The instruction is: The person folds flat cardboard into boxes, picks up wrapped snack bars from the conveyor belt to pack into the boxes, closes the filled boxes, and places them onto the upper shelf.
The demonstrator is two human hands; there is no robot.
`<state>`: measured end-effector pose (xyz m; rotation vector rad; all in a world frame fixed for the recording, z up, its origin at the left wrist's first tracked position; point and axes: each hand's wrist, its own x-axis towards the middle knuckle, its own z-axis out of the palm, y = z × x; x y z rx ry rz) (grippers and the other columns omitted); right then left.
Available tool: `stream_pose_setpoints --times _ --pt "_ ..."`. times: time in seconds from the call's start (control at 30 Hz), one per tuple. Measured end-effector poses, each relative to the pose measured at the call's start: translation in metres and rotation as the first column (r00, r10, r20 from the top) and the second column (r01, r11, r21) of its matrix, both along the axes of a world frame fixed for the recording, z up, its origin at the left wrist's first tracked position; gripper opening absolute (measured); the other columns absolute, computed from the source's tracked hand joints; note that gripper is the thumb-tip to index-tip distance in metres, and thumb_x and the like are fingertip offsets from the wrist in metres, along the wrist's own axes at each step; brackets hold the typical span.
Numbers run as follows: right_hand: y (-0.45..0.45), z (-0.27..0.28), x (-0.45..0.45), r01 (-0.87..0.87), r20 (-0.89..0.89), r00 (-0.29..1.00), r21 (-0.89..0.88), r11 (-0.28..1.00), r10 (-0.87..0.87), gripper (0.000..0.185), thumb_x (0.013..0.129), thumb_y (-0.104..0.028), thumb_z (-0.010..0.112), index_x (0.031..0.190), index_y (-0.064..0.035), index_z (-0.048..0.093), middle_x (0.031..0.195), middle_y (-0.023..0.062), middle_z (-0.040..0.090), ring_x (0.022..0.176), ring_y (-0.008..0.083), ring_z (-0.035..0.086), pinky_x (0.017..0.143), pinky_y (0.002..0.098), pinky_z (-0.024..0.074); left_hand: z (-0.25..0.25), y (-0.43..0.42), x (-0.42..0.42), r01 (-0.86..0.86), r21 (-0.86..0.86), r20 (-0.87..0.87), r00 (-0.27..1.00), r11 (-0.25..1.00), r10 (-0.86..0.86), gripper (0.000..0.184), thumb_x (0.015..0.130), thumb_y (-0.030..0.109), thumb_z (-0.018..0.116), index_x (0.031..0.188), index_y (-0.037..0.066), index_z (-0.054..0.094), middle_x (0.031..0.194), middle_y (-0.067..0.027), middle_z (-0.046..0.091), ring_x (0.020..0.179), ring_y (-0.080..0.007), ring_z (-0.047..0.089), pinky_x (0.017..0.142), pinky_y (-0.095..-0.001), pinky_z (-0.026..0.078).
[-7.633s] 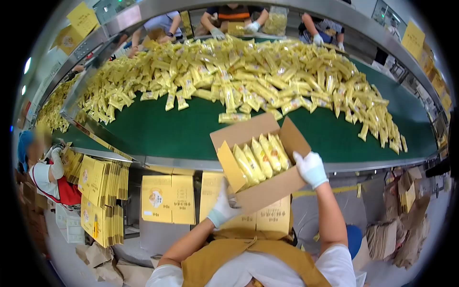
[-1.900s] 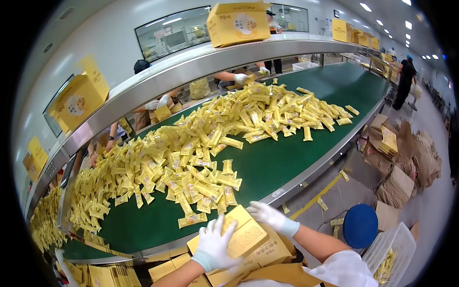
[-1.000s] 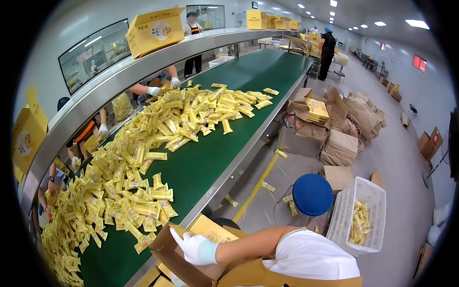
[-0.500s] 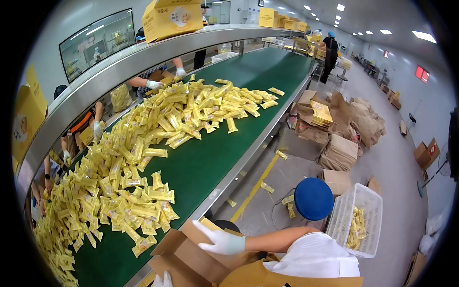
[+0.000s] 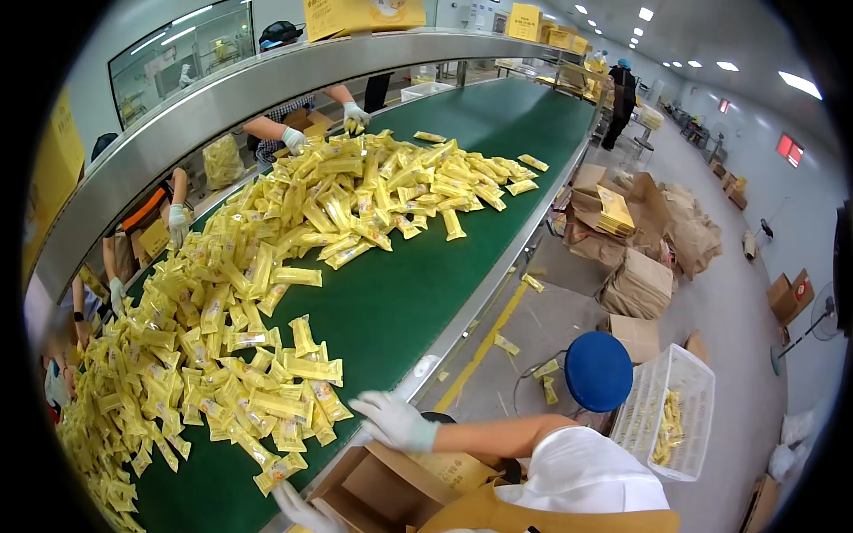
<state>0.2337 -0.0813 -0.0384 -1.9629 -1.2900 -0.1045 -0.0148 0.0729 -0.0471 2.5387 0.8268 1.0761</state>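
An open cardboard box (image 5: 382, 489) with nothing visible inside stands at the bottom, against the near edge of the green conveyor belt (image 5: 391, 293). My right hand (image 5: 394, 421), in a white glove, is just above the box's far flap, its fingers stretched out and holding nothing. At the box's left side is my left hand (image 5: 302, 508), gloved too and blurred, partly cut off by the frame's bottom; its fingers reach toward the wrapped yellow packets (image 5: 280, 471). A large heap of these packets (image 5: 258, 293) covers the left and far part of the belt.
Co-workers' gloved hands (image 5: 354, 117) work across the belt. A metal rail (image 5: 293, 64) carrying yellow boxes (image 5: 364, 13) arches above. To the right are a blue stool (image 5: 599, 371), a white crate (image 5: 697, 417) with packets, brown paper sacks (image 5: 636, 282) and a fan (image 5: 822, 311).
My right hand has moved off the inside of the box flap, which now leans outward. My left hand has shifted up and left toward the packets. The view has turned slightly.
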Motion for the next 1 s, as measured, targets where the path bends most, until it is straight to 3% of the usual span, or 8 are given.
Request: stream_pose_setpoints --times 0.07,0.2,0.27,0.37,0.47,0.57,0.8,1.0 --pt "0.028 0.028 0.027 -0.064 -0.03 0.998 -0.097 0.993 0.061 0.062 0.088 -0.036 0.065 0.143 -0.0121 0.046 0.133 0.0204 0.047 0.12 0.0407 0.047 0.097 0.0495 0.0412 0.007 0.043 0.015 -0.018 0.23 -0.136 0.989 0.973 0.05 0.078 0.076 0.028 0.077 0.145 0.006 0.046 0.144 -0.024 0.048 0.131 -0.0441 0.047 0.109 -0.0517 0.038" --pt "0.089 0.044 0.049 -0.107 0.128 0.98 -0.295 0.95 0.15 0.092 0.072 -0.053 0.077 0.151 -0.0236 0.04 0.151 0.0229 0.034 0.134 0.0552 0.031 0.104 0.0634 0.0351 0.065 0.061 0.078 0.094 -0.276 -0.387 0.9 0.957 -0.2 0.103 0.054 0.038 0.089 0.145 0.011 0.048 0.155 -0.0249 0.031 0.141 -0.0483 0.03 0.114 -0.0544 0.029" --pt "0.117 0.057 0.05 -0.172 0.011 0.978 -0.536 0.826 0.21 0.103 0.064 -0.063 0.078 0.153 -0.029 0.038 0.158 0.023 0.027 0.138 0.0628 0.021 0.105 0.0702 0.0302 0.054 0.063 0.099 0.131 0.037 -0.47 0.877 0.991 -0.098 0.101 0.05 0.046 0.09 0.14 0.013 0.054 0.156 -0.0247 0.031 0.14 -0.0492 0.031 0.112 -0.0576 0.03" --pt "0.154 0.04 0.063 -0.139 -0.003 0.983 -0.656 0.742 0.182 0.11 0.063 -0.074 0.072 0.156 -0.0303 0.034 0.161 0.0206 0.025 0.142 0.0625 0.011 0.102 0.0783 0.024 0.032 0.093 0.113 0.159 0.054 -0.463 0.879 0.986 -0.117 0.097 0.046 0.053 0.09 0.132 0.016 0.061 0.156 -0.0245 0.032 0.138 -0.051 0.033 0.108 -0.0605 0.034" --pt "0.166 0.033 0.065 -0.083 0.019 0.992 -0.647 0.758 0.124 0.102 0.063 -0.075 0.07 0.15 -0.0281 0.044 0.161 0.0145 0.027 0.143 0.0588 0.012 0.107 0.0775 0.0181 0.019 0.112 0.114 0.211 0.141 -0.352 0.924 0.967 -0.15 0.089 0.051 0.052 0.089 0.128 0.018 0.064 0.145 -0.0192 0.046 0.135 -0.0459 0.039 0.105 -0.0556 0.039" --pt "0.154 0.015 0.069 -0.079 0.088 0.984 -0.568 0.819 0.156 0.077 0.074 -0.068 0.066 0.14 -0.0313 0.054 0.14 0.0077 0.052 0.139 0.0492 0.026 0.103 0.063 0.0279 0.015 0.112 0.099 0.236 -0.046 -0.456 0.86 0.971 -0.231 0.076 0.069 0.052 0.08 0.137 0.027 0.056 0.14 -0.0062 0.054 0.126 -0.0305 0.052 0.105 -0.0541 0.036" --pt "0.105 0.006 0.065 0.113 0.081 0.993 -0.51 0.853 -0.083 0.048 0.084 -0.054 0.062 0.122 -0.0258 0.067 0.142 0.0063 0.055 0.138 0.0392 0.041 0.109 0.0682 0.0192 0.029 0.095 0.057 0.239 -0.014 -0.462 0.86 0.971 -0.218 0.062 0.077 0.039 0.077 0.133 0.022 0.057 0.128 -0.0054 0.059 0.115 -0.0265 0.057 0.099 -0.0462 0.04" --pt "0.068 -0.013 0.067 0.358 0.137 0.933 -0.396 0.846 -0.331 0.053 0.088 -0.053 0.059 0.126 -0.0162 0.063 0.141 0.0097 0.055 0.136 0.041 0.042 0.11 0.0691 0.0194 0.032 0.089 0.024 0.127 -0.015 -0.578 0.809 0.992 -0.112 0.069 0.075 0.046 0.076 0.137 0.022 0.054 0.134 -0.0047 0.057 0.127 -0.0246 0.051 0.109 -0.0668 0.024"
